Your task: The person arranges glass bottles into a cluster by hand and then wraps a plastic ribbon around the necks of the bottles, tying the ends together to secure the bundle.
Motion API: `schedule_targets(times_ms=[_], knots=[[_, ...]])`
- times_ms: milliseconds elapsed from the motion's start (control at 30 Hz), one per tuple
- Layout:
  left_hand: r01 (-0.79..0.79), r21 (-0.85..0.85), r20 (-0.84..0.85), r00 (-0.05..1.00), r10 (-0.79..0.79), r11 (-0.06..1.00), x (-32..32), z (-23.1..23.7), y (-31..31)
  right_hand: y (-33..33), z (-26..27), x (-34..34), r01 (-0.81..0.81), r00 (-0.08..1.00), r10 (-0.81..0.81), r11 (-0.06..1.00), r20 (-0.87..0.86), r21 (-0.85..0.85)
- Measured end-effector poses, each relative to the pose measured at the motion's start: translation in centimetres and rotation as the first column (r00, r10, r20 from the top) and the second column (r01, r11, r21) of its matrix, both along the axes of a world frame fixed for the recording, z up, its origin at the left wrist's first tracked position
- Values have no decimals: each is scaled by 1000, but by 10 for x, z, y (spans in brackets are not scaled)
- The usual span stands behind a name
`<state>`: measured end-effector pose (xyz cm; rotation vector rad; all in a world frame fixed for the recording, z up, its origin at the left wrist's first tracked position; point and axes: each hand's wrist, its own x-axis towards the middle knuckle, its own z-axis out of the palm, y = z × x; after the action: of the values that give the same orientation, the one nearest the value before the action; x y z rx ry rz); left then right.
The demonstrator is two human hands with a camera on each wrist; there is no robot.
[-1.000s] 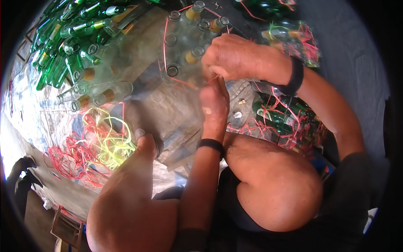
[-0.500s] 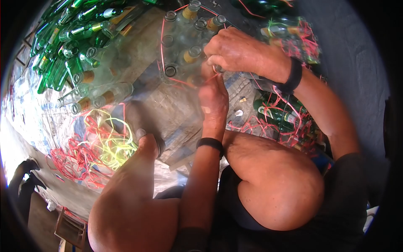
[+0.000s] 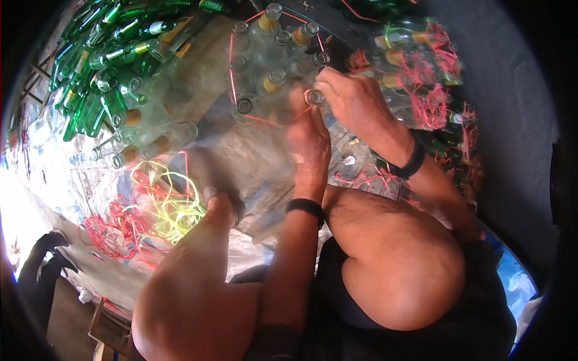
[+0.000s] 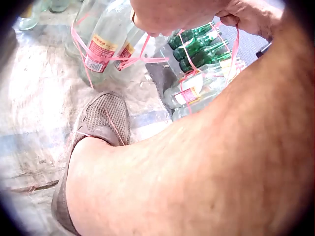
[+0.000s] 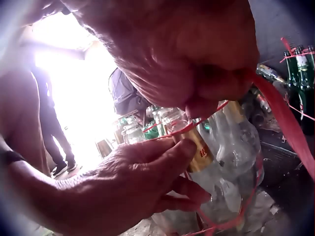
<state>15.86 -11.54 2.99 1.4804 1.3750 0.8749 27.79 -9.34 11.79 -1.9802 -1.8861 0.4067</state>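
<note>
Several clear glass bottles (image 3: 275, 80) stand upright in a cluster, red plastic twine (image 3: 231, 72) looped around their necks. In the left wrist view, pink twine also crosses the lower sides of the labelled bottles (image 4: 102, 49). My left hand (image 3: 309, 144) is at the near side of the cluster. Its thumb (image 5: 184, 150) pinches the twine beside a gold-labelled neck. Just to the right, my right hand (image 3: 361, 108) has its fingers curled around the twine, and a flat red length (image 5: 280, 110) trails from it. Part of its grip is hidden behind the hand.
Loose green bottles (image 3: 90, 78) are heaped at the far left, with a few clear bottles (image 3: 156, 141) lying nearby. A tangle of red and yellow twine (image 3: 159, 207) lies by my left foot. Tied bottle bundles (image 3: 421, 90) lie at the right. My knees (image 3: 400, 271) flank the left arm.
My right hand has shifted right and slightly toward me, uncovering bottle necks beside it, and its elbow has dropped. The left hand stays almost in place at the cluster.
</note>
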Motion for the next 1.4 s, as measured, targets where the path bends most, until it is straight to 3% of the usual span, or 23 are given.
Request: schedule_targets(times_ms=[133, 433, 533, 633, 700, 733, 767, 800, 833, 900, 933, 1000, 1067, 1100, 1133, 1167, 1200, 1233, 1267, 1333, 1400], knots=[[-21, 35, 22, 1000, 20, 999, 2, -4, -4, -20, 0, -16, 146, 985, -140, 988, -101, 49], [41, 65, -12, 999, -40, 997, -3, 19, 3, -45, -12, -26, 257, 944, -260, 966, -203, -44], [59, 51, -37, 998, -57, 997, -2, 18, 1, -56, -17, -27, 243, 944, -248, 969, -219, -50], [17, -77, -7, 1000, -17, 997, -2, 14, 3, -67, -21, -28, 235, 942, -245, 970, -230, -69], [254, -307, -182, 930, -319, 917, -11, 14, 5, -71, -18, -31, 233, 940, -241, 970, -242, -62], [260, -303, -187, 927, -324, 917, -9, 7, -1, -72, -17, -32, 224, 940, -231, 973, -250, -58], [131, -253, 9, 991, -133, 959, -4, 2, -8, -73, -16, -34, 231, 938, -237, 972, -254, -53], [-9, -232, 214, 975, 60, 973, -2, -4, -14, -76, -17, -36, 244, 922, -259, 966, -288, -87], [-1, -229, 214, 975, 52, 973, -3, -9, -21, -78, -18, -38, 256, 905, -282, 959, -319, -122], [-169, 13, 170, 972, 164, 986, -6, 15, -30, -81, -16, -39, 276, 885, -299, 954, -357, -114], [-156, 11, 174, 973, 152, 988, -9, 27, -30, -82, -16, -41, 289, 866, -307, 951, -396, -107], [17, -320, 298, 951, 83, 947, -22, 40, -22, -85, -5, -43, 321, 809, -336, 940, -482, -115], [78, -229, 321, 947, 0, 970, -22, 49, -12, -88, 23, -39, 152, 489, -394, 917, -778, -369], [105, -233, 412, 911, 0, 967, -21, 44, -10, -96, 2, -46, 127, -108, -109, 984, -988, -123], [133, -238, 500, 866, 4, 962, -21, 38, -8, -104, -17, -49, 211, 95, -169, 967, -981, -146], [160, -277, 522, 853, 8, 948, -23, 32, -6, -106, -35, -45, 228, 403, -224, 964, -887, -140], [188, -314, 543, 839, 13, 931, -22, 32, -3, -103, -37, -40, 239, 666, -265, 961, -697, -138], [209, -351, 568, 822, 30, 913, -23, 33, -3, -110, -33, -44, 302, 750, -307, 947, -586, -110], [210, -519, 609, 771, 186, 828, -21, 42, -5, -115, -26, -38, 240, 850, -323, 941, -416, -239], [210, -610, 617, 731, 292, 764, -19, 46, -4, -127, -10, -26, 173, 920, -281, 916, -273, -362], [277, -628, 636, 721, 275, 727, -25, 47, 4, -150, -6, -15, 142, 932, -244, 927, -270, -348]])
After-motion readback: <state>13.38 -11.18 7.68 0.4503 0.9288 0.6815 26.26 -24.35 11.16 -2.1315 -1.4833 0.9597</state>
